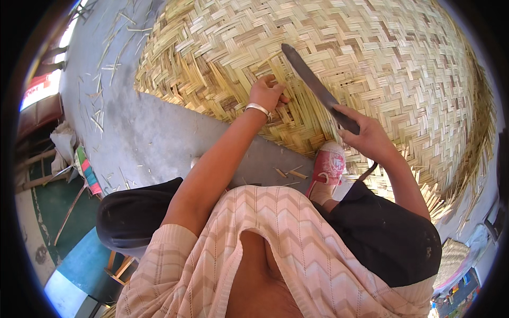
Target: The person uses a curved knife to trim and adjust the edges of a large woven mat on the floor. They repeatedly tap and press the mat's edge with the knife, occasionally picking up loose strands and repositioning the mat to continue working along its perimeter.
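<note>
A large woven mat [382, 58] of pale, flat plant strips lies under both my hands. My left hand [269, 93], with a bracelet at the wrist, rests over the mat's near left part with its fingers curled in. Whatever lies between those fingers is hidden. My right hand [366, 132] is wrapped round the near end of a long, dark, flat metal blade [313, 82]. The blade points away and to the left, over the mat. A thin, dark, curved end shows below my right wrist. Loose strip ends stick out around the blade.
A pink shoe [327, 164] on my foot touches the mat's near edge. Strip scraps [98, 114] litter the grey concrete floor [143, 140] at left. Farther left are furniture and a green surface [58, 204]. The mat curves upward at right, with frayed strips [435, 199] along its edge.
</note>
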`<state>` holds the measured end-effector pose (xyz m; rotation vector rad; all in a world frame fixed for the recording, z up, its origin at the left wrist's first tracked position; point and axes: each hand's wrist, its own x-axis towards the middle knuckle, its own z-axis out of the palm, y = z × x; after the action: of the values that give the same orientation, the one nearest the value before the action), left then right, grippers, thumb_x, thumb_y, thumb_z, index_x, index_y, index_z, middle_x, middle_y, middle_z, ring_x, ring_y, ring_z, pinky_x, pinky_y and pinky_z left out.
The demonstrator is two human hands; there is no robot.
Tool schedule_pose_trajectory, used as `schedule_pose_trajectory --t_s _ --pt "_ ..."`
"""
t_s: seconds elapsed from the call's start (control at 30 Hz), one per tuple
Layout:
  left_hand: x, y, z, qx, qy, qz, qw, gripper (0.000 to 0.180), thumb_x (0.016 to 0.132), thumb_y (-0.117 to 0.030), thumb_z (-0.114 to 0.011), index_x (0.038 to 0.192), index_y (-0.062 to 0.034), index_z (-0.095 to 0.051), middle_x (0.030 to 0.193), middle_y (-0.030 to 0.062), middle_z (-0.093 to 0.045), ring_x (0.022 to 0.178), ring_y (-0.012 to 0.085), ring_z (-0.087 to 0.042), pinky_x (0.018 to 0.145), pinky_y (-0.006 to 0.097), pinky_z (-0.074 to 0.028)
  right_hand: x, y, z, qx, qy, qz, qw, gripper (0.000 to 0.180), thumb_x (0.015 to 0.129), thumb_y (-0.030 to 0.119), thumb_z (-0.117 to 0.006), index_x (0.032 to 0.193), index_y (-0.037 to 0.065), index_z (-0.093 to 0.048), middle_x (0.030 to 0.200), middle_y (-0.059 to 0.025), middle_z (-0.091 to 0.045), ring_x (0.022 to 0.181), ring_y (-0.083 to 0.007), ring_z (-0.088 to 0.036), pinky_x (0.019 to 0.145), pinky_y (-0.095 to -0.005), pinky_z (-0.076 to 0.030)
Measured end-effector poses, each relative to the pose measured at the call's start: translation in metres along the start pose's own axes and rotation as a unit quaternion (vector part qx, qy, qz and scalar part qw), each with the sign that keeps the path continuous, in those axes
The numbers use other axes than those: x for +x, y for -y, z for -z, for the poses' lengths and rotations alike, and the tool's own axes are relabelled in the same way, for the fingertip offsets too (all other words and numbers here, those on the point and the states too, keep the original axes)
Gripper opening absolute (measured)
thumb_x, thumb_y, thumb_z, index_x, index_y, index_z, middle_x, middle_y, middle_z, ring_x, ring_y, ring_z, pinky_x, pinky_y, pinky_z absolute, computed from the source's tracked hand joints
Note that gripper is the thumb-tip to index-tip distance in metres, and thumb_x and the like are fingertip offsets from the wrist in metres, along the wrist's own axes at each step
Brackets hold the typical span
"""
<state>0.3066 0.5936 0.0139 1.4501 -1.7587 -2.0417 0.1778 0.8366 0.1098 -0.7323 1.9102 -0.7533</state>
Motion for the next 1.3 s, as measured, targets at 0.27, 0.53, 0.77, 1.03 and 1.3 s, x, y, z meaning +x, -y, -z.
schedule_pose_trajectory --t_s 0.27,0.53,0.77,1.03,1.3 --pt "-0.008 0.005 0.003 -0.03 0.093 0.149 0.984 0.025 0.093 -0.022 -0.064 0.106 0.0 -0.061 0.08 0.007 -0.066 0.06 0.0156 -0.067 0.048 0.026 -0.053 0.006 0.018 0.033 0.208 0.068 -0.077 0.973 0.052 0.088 0.019 -0.064 0.138 0.016 -0.054 0.066 0.0034 -0.051 0.051 -0.0055 -0.041 0.047 -0.0229 -0.035" --pt "-0.018 0.02 0.006 -0.044 0.024 0.137 0.989 0.021 0.095 -0.028 -0.061 0.092 -0.0075 -0.063 0.064 0.0066 -0.066 0.047 0.0137 -0.06 0.042 0.025 -0.048 -0.006 0.031 0.009 0.233 0.23 -0.161 0.931 0.054 0.09 0.015 -0.063 0.142 0.01 -0.049 0.055 0.007 -0.038 0.043 -0.0029 -0.032 0.04 -0.0217 -0.024" --pt "-0.021 0.025 0.007 -0.057 -0.009 0.127 0.99 0.024 0.095 -0.029 -0.06 0.088 -0.0064 -0.062 0.063 0.0067 -0.065 0.045 0.014 -0.058 0.041 0.026 -0.047 -0.004 0.035 0.015 0.305 0.259 -0.15 0.904 0.052 0.092 0.014 -0.062 0.142 0.01 -0.049 0.056 0.0074 -0.036 0.044 -0.0031 -0.03 0.04 -0.0217 -0.023" --pt "-0.027 0.03 0.0 -0.06 -0.051 0.102 0.992 0.027 0.094 -0.031 -0.064 0.083 -0.0064 -0.061 0.057 0.0059 -0.061 0.043 0.0129 -0.055 0.041 0.025 -0.045 0.011 0.024 -0.007 0.063 0.191 -0.086 0.976 0.052 0.085 0.015 -0.062 0.137 0.01 -0.055 0.067 -0.0008 -0.055 0.057 -0.0082 -0.048 0.055 -0.0254 -0.042" --pt "-0.023 0.026 0.006 -0.09 0.002 0.115 0.989 0.026 0.092 -0.033 -0.067 0.087 -0.0092 -0.059 0.06 0.0047 -0.062 0.046 0.0127 -0.056 0.044 0.025 -0.047 0.015 0.04 -0.013 -0.223 0.142 -0.026 0.964 0.051 0.08 0.028 -0.063 0.129 0.012 -0.059 0.104 -0.0188 -0.068 0.097 -0.0346 -0.065 0.083 -0.0421 -0.051"
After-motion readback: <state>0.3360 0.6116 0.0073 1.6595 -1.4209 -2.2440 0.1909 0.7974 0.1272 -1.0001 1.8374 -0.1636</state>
